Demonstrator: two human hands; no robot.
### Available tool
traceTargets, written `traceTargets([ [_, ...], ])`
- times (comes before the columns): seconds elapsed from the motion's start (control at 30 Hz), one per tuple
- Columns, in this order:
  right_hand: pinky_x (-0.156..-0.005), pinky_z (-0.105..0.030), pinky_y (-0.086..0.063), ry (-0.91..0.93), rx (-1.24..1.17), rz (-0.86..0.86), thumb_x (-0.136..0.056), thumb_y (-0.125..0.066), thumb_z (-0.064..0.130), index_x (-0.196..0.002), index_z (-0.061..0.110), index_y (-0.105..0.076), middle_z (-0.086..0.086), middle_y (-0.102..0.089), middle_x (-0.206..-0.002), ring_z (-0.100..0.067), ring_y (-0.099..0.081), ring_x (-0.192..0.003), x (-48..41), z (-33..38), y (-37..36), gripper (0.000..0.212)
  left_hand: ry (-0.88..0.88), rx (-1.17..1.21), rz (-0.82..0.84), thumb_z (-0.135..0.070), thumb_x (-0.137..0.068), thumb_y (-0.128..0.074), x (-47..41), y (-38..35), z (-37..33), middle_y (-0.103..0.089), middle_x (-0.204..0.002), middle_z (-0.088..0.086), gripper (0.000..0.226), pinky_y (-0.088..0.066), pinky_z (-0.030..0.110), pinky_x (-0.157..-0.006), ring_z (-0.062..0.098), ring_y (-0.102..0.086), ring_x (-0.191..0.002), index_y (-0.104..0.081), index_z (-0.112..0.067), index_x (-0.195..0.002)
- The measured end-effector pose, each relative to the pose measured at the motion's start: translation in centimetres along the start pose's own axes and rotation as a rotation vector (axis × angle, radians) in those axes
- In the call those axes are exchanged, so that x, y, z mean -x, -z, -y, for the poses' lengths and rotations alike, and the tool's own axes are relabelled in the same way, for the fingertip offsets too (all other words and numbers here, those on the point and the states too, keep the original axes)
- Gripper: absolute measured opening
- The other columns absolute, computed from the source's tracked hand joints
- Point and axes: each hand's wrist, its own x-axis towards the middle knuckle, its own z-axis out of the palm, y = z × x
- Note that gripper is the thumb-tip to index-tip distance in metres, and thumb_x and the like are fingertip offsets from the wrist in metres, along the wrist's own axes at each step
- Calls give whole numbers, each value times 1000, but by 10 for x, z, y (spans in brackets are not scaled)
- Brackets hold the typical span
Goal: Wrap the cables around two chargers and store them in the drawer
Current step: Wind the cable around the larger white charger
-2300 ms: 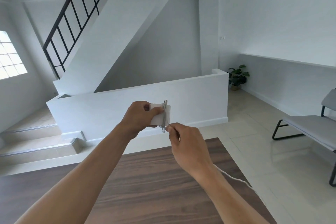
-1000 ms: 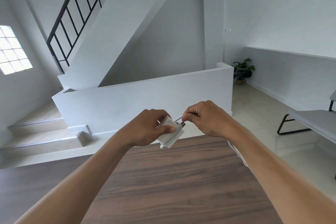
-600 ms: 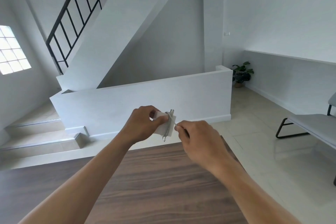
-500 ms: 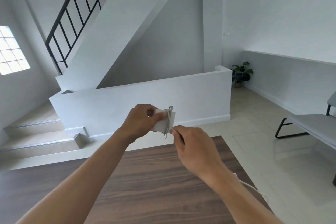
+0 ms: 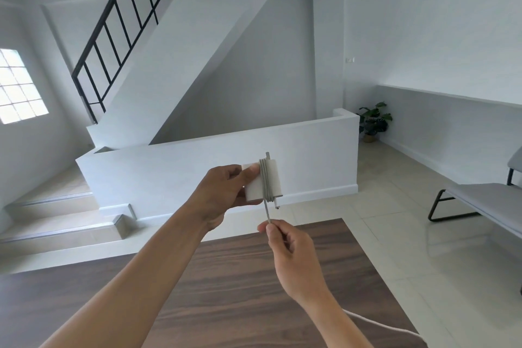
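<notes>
**Charger held mid-frame, cable pulled taut below it**

- Left hand (image 5: 226, 195) at frame centre, clamped on the white square plastic charger brick (image 5: 261, 182): thumb across its near face, fingers behind. Brick is in the air, well above the dark wood-grain bench (image 5: 226, 291), not touching it.
- Thin grey-white cable (image 5: 265, 181) sits in several turns around the brick's middle, running top to bottom. A small metal tab sticks up at the brick's top edge, and another short end pokes out at its lower right corner.
- Right hand (image 5: 291, 254) just below the brick, lower centre. Thumb and forefinger pinched on the cable strand that drops straight down from the wraps; strand looks taut. Other fingers curled in.
- Hands are apart, 1 above the other, joined only by that strand.
- Loose cable shows again at lower right, trailing over the bench toward its right edge behind the right forearm.
- Background: white staircase with black metal railing upper left, low white half-wall mid-frame, potted green plant (image 5: 372, 124) right of centre, grey padded chair with black frame (image 5: 480, 200) at the right edge, pale tiled floor.
</notes>
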Motion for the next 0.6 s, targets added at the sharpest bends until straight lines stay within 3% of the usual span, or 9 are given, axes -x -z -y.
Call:
traceTargets([
  [0.2, -48, -27, -25, 22, -34, 44, -100, -47, 28, -94, 27, -68, -2, -32, -55, -10, -23, -45, -8, -4, 9, 23, -85, -25, 122, -37, -77, -66, 17, -9, -9, -71, -93, 9, 51, -60, 32, -78, 20, -69, -84, -67, 5, -106],
  [0.33, -47, -22, -24, 36, 70, 106, -100, -46, 25, -87, 26, -67, 6, -36, -48, -6, -25, -42, -18, -7, 19, 25, -68, -35, 239, -37, -82, -63, 29, -12, -12, -70, -93, 14, 56, -59, 34, -79, 28, -67, -83, -62, 11, -112],
  [0.43, -50, -19, -31, 47, 216, 140, -96, -49, 11, -66, 34, -60, 15, -53, -50, -4, -36, -44, -35, -4, 36, 40, -121, -178, 278, -39, -80, -65, 37, -11, -13, -75, -98, 7, 45, -58, 31, -78, 19, -70, -89, -69, -6, -110],
  [0.53, -52, -23, -32, 41, 324, 191, -95, -53, 18, -74, 25, -67, 8, -55, -54, -5, -37, -48, -55, 3, 57, 26, -211, -482, 252, -46, -83, -67, 39, -5, -8, -75, -100, -5, 31, -55, 31, -80, 13, -70, -92, -71, -25, -105],
  [0.6, -57, -31, -40, 37, 402, 246, -94, -56, 24, -83, 25, -72, -1, -65, -64, -15, -49, -54, -65, 9, 68, 19, -193, -599, 276, -44, -86, -68, 40, 1, -2, -74, -100, -9, 22, -53, 24, -77, 8, -68, -88, -71, -30, -103],
])
